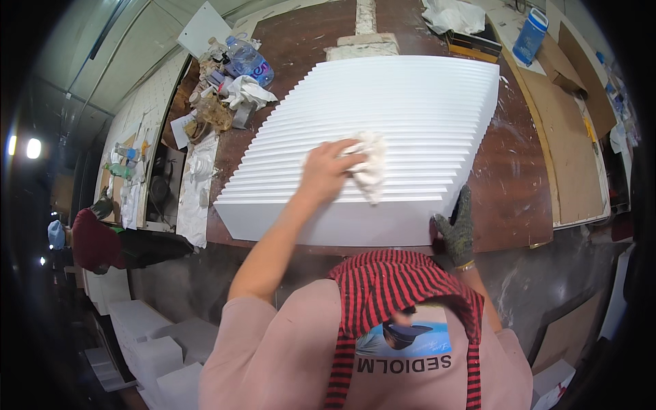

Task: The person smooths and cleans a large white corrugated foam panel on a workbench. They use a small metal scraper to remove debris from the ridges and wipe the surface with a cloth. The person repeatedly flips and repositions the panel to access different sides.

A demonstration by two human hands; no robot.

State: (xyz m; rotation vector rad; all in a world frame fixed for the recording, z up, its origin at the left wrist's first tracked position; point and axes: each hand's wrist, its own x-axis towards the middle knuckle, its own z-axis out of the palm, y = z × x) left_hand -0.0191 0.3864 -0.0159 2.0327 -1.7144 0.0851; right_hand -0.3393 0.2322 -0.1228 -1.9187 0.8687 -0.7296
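A large white panel [355,123] with a ribbed, stepped top lies across the brown tabletop, its smooth sloping side toward me. My left hand [328,171] is bare and closed on a crumpled white cloth [371,167], pressed against the ribs near the panel's middle. At the near right corner of the panel rests my right hand [458,229], in a grey-green knitted glove with a dark red palm. Its fingers are stretched along the panel's right side, with the thumb apart.
A plastic bottle [249,60], rags and other clutter crowd the table's left edge. Behind the panel stands a whitish block [362,46]. A blue container [530,35] and cardboard [581,75] are at the far right. White blocks [157,345] sit low on the left.
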